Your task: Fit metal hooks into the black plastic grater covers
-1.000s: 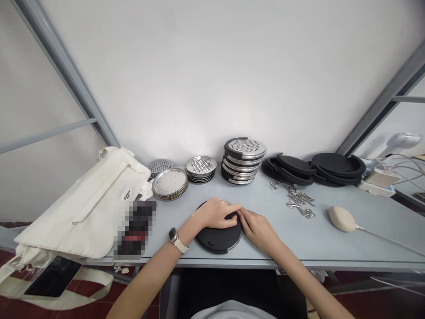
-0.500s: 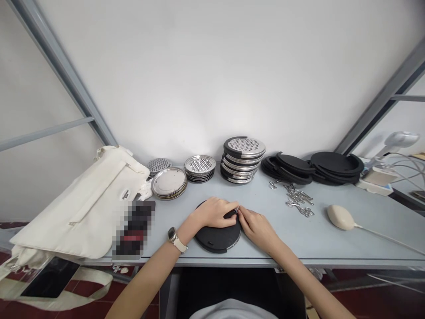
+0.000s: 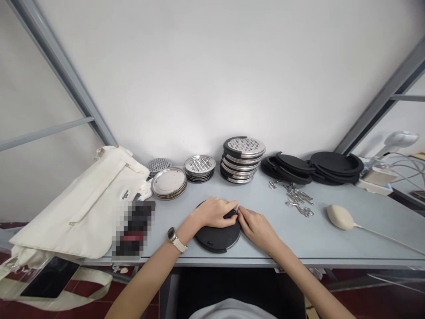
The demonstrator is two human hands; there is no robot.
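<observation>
Left hand [image 3: 214, 213] holds matte round disc [image 3: 219, 241]; right hand [image 3: 258, 228] touches it

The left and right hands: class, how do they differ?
The left hand lies across the black disc, while the right hand is at its edge. The left hand has a watch at the wrist; the right hand has none. Both hands are close together near the disc's rim.

There are two hands [image 3: 215, 213], one handled black disc [image 3: 215, 238], two black-cover piles [image 3: 332, 162], one wristwatch [image 3: 179, 243] and one bag [image 3: 73, 212].
</observation>
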